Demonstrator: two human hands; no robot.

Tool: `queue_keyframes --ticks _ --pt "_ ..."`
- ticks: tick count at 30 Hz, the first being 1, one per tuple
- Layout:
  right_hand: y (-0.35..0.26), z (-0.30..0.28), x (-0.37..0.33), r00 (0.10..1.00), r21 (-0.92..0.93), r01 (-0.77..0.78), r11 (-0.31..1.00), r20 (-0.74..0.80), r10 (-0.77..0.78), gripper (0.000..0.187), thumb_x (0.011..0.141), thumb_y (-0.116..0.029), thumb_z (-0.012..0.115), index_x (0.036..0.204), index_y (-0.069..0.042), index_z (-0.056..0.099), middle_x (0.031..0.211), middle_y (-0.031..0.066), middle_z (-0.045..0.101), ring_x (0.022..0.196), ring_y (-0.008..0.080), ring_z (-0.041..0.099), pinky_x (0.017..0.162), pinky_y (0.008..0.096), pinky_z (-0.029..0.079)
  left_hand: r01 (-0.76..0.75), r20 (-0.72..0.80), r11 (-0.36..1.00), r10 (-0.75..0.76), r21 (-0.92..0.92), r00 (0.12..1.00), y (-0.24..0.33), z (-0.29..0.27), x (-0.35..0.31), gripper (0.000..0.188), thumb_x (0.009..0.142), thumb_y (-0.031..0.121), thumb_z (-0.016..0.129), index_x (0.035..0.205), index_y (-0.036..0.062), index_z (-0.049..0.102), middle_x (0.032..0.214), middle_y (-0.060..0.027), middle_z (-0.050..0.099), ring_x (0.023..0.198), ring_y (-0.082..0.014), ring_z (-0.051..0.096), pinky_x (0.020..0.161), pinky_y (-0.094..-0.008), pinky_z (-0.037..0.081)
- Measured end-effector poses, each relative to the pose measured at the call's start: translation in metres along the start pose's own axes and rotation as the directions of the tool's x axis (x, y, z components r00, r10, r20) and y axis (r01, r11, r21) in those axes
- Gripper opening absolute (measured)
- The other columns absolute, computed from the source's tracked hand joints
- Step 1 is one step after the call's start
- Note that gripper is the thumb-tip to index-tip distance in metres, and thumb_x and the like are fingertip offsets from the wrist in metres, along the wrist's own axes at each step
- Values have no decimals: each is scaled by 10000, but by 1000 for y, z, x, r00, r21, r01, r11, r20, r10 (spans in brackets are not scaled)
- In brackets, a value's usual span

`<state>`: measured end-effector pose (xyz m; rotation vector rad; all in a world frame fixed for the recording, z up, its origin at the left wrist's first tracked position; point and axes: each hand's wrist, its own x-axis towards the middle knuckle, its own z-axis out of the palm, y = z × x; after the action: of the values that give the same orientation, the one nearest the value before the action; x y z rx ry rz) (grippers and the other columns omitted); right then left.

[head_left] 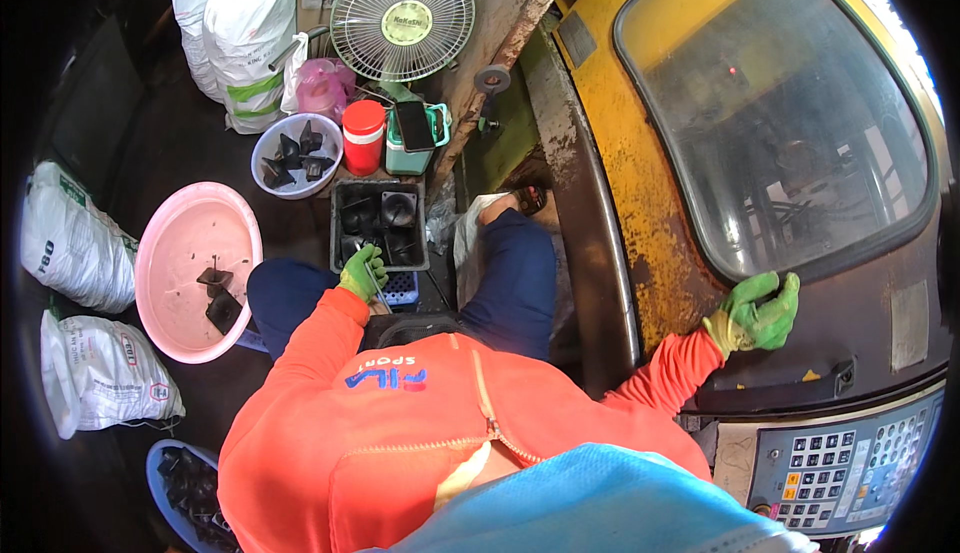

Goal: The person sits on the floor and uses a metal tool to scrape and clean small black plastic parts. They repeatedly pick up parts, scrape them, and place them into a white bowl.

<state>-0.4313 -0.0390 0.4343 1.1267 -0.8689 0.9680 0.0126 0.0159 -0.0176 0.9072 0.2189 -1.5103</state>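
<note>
The lettering sits mostly at the edges: printed writing on the white sacks at the upper left [250,38], on the white sack at the left edge [80,238] and on the white sack at the lower left [110,373]; a round label with lettering at the hub of the pale green fan [407,23], top centre; blue and red lettering across the chest of the orange top [385,378]; small marks on the rows of keys of the grey-blue control panel [835,463], lower right. The floor [290,223] is dark; a yellow and brown machine door [610,173], scuffed and rust-stained, fills the right, with a rounded window [770,103]; on the left, a pink basin [152,243] holds a few dark pieces; a blue tub [155,473] at the lower left holds many more. At the centre, a black tray [337,228] holds black parts [398,209]; the green-gloved left hand [362,271] is at its near edge, fingers curled closed around a slim metal tool [377,284]; the right hand [762,311], gloved alike, is by the window's lower corner, thumb and fingers apart and loosely bent; whether it touches the door, I cannot tell.
</note>
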Motion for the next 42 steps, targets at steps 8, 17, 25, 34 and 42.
queue_keyframes --ticks 8,17,25,34,42 --pt "10 -14 -8 1000 193 1 981 -1 -1 147 833 1 613 968 44 652 834 162 680 676 325 660 600 378 541 -24 -51 1000 24 7 998 3 -6 -12 230 906 387 615 870 161 638 566 58 471 484 -128 449 516 -326 416" --pt "11 -15 -4 1000 168 27 985 5 -28 140 818 56 580 949 44 629 800 153 669 635 322 652 560 370 540 -32 -85 998 28 -53 996 10 -19 -19 248 906 413 619 821 180 613 534 67 458 446 -136 419 475 -311 383" --pt "14 -12 -7 998 156 51 986 -32 -47 108 822 39 597 921 41 641 802 142 673 645 302 659 573 358 547 -72 -12 996 71 -61 997 12 -29 -20 316 915 443 613 721 209 531 546 67 453 449 -126 421 441 -292 332" --pt "15 -11 -9 998 131 50 990 -37 -46 109 837 -3 609 930 31 654 801 126 675 658 283 659 575 353 544 -51 68 995 57 -83 996 16 -38 -17 277 915 436 605 774 201 567 542 84 435 451 -115 418 455 -295 340" --pt "17 -9 -12 999 155 36 987 -25 -32 116 824 10 616 932 33 650 817 132 675 673 295 662 603 352 554 -70 64 993 76 -95 995 15 -40 -16 281 911 443 605 776 198 576 548 82 450 462 -118 435 477 -305 360"
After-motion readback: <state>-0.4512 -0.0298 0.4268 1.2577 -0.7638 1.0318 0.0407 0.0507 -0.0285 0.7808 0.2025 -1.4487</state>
